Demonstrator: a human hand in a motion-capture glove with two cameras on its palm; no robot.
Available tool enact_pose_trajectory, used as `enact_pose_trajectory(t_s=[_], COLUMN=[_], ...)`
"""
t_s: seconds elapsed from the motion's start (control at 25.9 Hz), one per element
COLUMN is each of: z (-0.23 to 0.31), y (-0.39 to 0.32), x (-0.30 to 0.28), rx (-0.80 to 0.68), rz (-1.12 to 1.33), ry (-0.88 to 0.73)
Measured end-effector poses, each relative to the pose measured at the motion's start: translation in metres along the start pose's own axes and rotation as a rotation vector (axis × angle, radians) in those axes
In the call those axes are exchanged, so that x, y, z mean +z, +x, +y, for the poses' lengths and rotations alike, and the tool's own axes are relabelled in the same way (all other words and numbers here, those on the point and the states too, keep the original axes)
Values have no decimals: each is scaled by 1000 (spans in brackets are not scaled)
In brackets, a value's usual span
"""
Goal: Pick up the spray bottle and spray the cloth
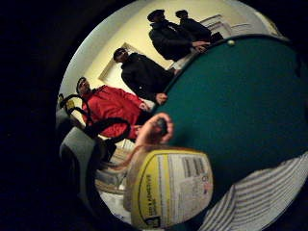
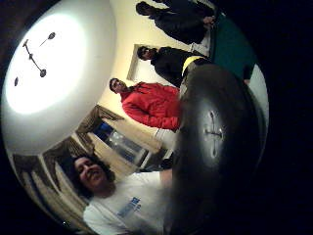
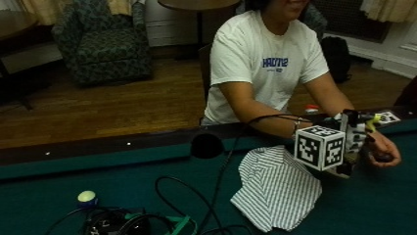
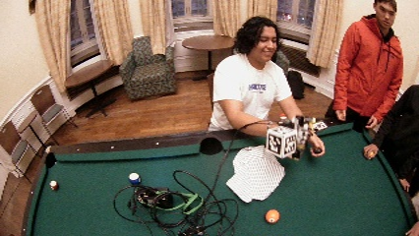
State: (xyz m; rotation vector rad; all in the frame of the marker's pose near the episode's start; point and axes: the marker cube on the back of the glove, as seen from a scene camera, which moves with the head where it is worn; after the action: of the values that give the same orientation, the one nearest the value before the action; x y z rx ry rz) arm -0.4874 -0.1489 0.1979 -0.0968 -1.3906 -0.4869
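striped cloth [image 3: 277,188] flat on the green pool table [image 3: 365,205], toward the person's right | gloved right hand [image 3: 352,139] raised just past the cloth's edge, gripping the spray bottle [image 1: 166,190], long axis roughly upright | bare left hand [image 3: 384,152] alongside, touching bottle | nozzle direction: cannot tell

Striped woven cloth [image 3: 277,188], matt; green felt table [image 3: 378,205]; bottle [image 1: 168,187] with glossy paper label.
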Motion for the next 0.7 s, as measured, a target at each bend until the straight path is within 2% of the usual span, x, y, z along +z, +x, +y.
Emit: enact_pose_trajectory(t_s=[0.23, 0.7], z=[-3, -31], y=[49, 64], x=[24, 55], rx=[36, 67], rz=[27, 34], ry=[51, 59])
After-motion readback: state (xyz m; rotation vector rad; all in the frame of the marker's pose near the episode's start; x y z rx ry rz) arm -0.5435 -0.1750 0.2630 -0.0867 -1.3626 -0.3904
